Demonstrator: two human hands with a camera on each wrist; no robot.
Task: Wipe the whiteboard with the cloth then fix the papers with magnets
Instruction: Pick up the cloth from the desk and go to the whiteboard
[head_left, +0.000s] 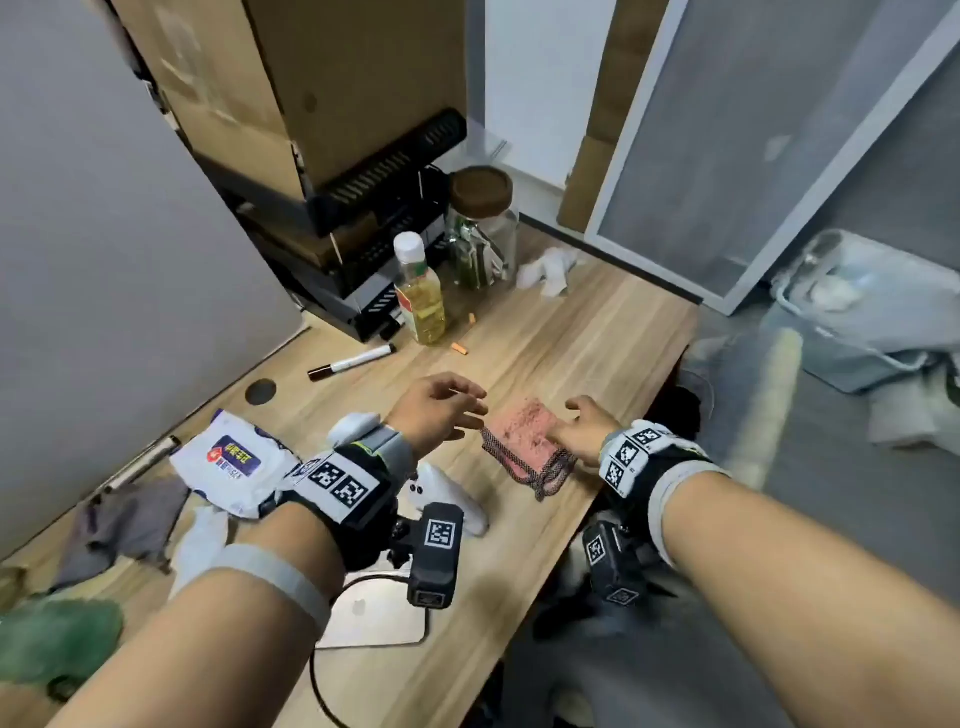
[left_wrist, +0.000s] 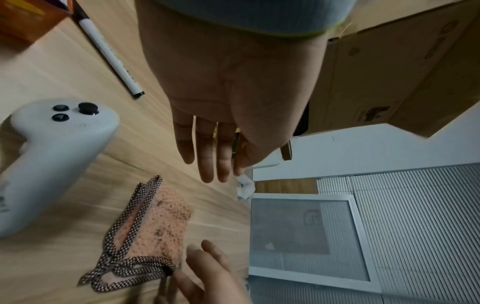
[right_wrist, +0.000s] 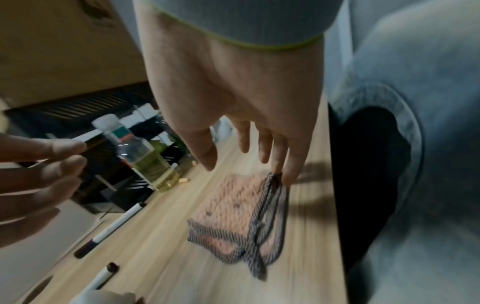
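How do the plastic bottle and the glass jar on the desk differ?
The plastic bottle is slim with a white cap; the glass jar is wider with a brown lid. The bottle holds yellow liquid; the jar holds greenish items, not liquid. Both stand upright on the desk, side by side.

**Three views over one desk edge**

The head camera looks steeply down from above the forearms onto the wooden desk (head_left: 571, 338). Each wrist camera sits close behind its palm, facing along the fingers just above the desktop. All three share the pink cloth (head_left: 522, 436) (left_wrist: 158, 224) (right_wrist: 233, 199); each wrist view catches the opposite hand's fingers.
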